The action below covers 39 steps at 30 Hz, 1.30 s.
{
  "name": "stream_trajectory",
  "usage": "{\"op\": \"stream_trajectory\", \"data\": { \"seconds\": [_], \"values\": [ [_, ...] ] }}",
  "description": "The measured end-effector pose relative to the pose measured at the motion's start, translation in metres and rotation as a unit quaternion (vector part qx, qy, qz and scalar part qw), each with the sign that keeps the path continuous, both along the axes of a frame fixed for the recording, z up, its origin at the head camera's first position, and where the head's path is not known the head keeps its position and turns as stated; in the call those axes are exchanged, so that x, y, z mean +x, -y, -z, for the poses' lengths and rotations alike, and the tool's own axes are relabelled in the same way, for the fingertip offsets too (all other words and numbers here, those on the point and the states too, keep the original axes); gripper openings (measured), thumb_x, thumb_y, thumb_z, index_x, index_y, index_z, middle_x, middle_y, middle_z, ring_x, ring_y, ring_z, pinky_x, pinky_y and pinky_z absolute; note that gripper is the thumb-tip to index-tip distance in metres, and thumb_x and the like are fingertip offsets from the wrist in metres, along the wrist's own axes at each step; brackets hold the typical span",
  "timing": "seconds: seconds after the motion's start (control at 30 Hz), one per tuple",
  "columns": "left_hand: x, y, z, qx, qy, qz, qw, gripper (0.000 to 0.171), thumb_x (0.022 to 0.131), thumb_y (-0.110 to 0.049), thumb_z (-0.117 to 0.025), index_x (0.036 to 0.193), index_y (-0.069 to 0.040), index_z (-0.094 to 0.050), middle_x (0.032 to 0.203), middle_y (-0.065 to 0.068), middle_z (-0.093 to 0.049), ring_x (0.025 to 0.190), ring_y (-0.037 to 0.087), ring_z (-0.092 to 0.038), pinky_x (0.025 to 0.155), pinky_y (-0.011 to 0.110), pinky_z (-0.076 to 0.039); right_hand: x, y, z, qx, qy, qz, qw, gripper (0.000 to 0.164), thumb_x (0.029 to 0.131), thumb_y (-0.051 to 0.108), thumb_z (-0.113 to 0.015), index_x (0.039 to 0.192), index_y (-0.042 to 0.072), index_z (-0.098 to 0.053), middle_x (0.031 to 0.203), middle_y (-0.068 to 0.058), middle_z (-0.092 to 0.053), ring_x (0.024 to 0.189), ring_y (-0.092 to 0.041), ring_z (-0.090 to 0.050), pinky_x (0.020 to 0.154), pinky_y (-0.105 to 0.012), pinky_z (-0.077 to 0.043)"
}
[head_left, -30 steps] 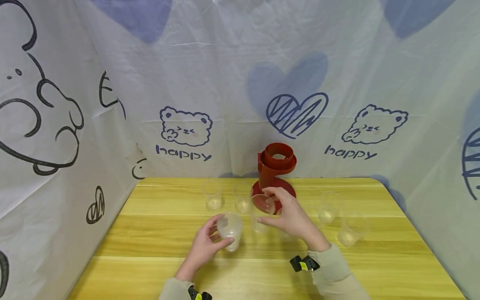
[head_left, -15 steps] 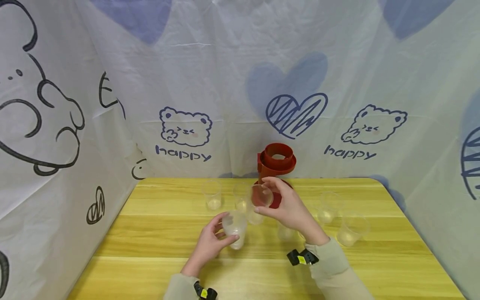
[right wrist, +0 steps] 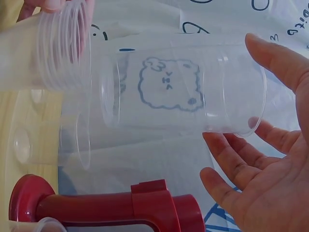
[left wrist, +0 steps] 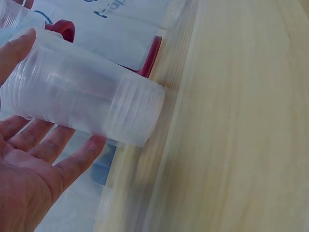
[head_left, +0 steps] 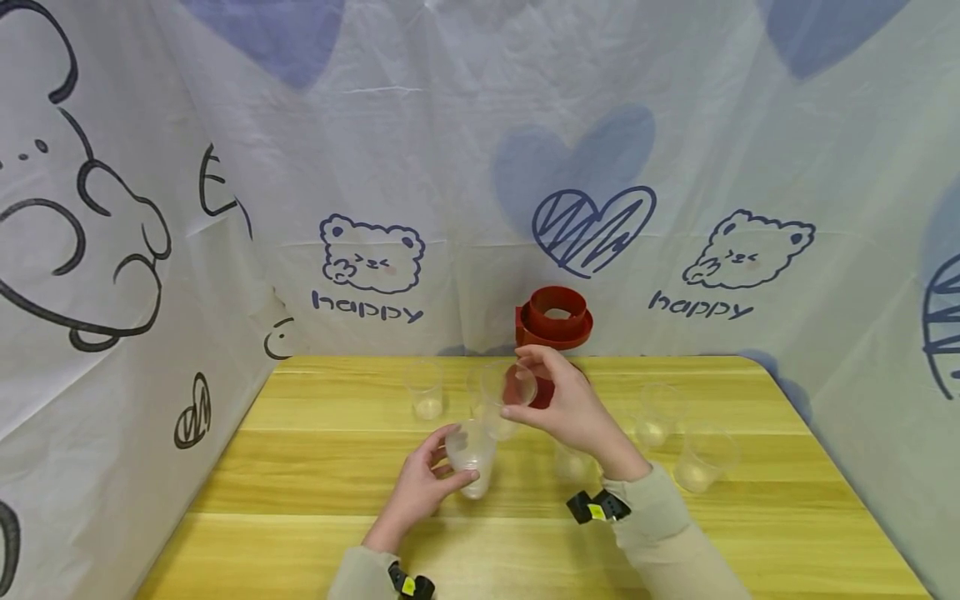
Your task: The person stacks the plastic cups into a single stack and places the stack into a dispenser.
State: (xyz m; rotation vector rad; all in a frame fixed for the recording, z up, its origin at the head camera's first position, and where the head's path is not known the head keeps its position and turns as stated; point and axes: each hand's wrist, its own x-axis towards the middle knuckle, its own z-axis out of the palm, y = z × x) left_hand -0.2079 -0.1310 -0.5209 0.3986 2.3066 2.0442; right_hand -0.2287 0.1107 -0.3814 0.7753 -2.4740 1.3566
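Note:
A stack of nested clear plastic cups [head_left: 472,458] is gripped between the thumb and fingers of my left hand [head_left: 420,485], above the table. In the left wrist view the stack [left wrist: 91,89] looks frosted from its many layers. My right hand [head_left: 567,410] holds a single clear plastic cup [right wrist: 169,84] near its rim, between thumb and fingers. Its base points toward the open mouth of the stack, and a small gap shows between them in the right wrist view. Behind my right hand, the red stand [head_left: 557,325] with a ring-shaped top is partly hidden.
More clear cups stand on the wooden table [head_left: 315,533]: one at the back left [head_left: 428,400], one below my right hand [head_left: 572,465], and others on the right, including a cup [head_left: 699,471] near the front. A printed white cloth [head_left: 465,167] hangs behind the table.
My right hand has moved left and away with the single cup, lifting it from beside the stack to behind it. My left hand has shifted slightly right with the stack.

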Motion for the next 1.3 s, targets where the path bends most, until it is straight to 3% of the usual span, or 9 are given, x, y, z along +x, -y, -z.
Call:
{"op": "stream_trajectory", "data": {
  "seconds": [0.37,0.7,1.0,1.3],
  "values": [
    [0.001,0.001,-0.001,-0.005,0.0,0.003,1.0,0.071,0.081,-0.007,-0.081,0.142,-0.003,-0.046,0.136,0.02,-0.053,0.123,0.037,-0.052,0.099,0.044,-0.049,0.0,0.003,-0.002,-0.012,0.018,-0.028,0.999,0.068,0.076,0.021,-0.087,0.133,0.008,-0.052,0.126,-0.009,-0.059,0.11,-0.024,-0.061,0.097,-0.043,-0.051],
    [0.001,0.001,-0.001,0.0,0.007,0.009,0.9999,0.072,0.082,-0.009,-0.081,0.143,-0.003,-0.044,0.139,0.022,-0.05,0.125,0.037,-0.051,0.1,0.045,-0.048,0.0,0.009,-0.001,-0.002,0.063,-0.037,0.997,0.066,0.079,0.025,-0.085,0.134,0.01,-0.052,0.127,-0.005,-0.059,0.112,-0.023,-0.062,0.097,-0.043,-0.051],
    [0.001,0.0,-0.002,0.011,0.009,0.012,0.9998,0.07,0.083,-0.007,-0.08,0.143,-0.004,-0.044,0.139,0.019,-0.05,0.125,0.036,-0.051,0.1,0.047,-0.048,-0.004,0.013,0.007,0.007,0.06,-0.063,0.996,0.066,0.081,0.026,-0.083,0.135,0.003,-0.054,0.124,-0.009,-0.063,0.114,-0.031,-0.061,0.098,-0.044,-0.05],
    [0.001,0.0,-0.001,0.006,0.017,0.006,0.9998,0.071,0.082,-0.005,-0.08,0.143,-0.004,-0.044,0.139,0.019,-0.05,0.124,0.037,-0.051,0.1,0.049,-0.047,-0.009,0.016,0.015,0.023,0.061,-0.075,0.995,0.06,0.08,0.031,-0.084,0.129,0.007,-0.059,0.115,-0.006,-0.064,0.111,-0.025,-0.061,0.099,-0.044,-0.05]
  ]
}}
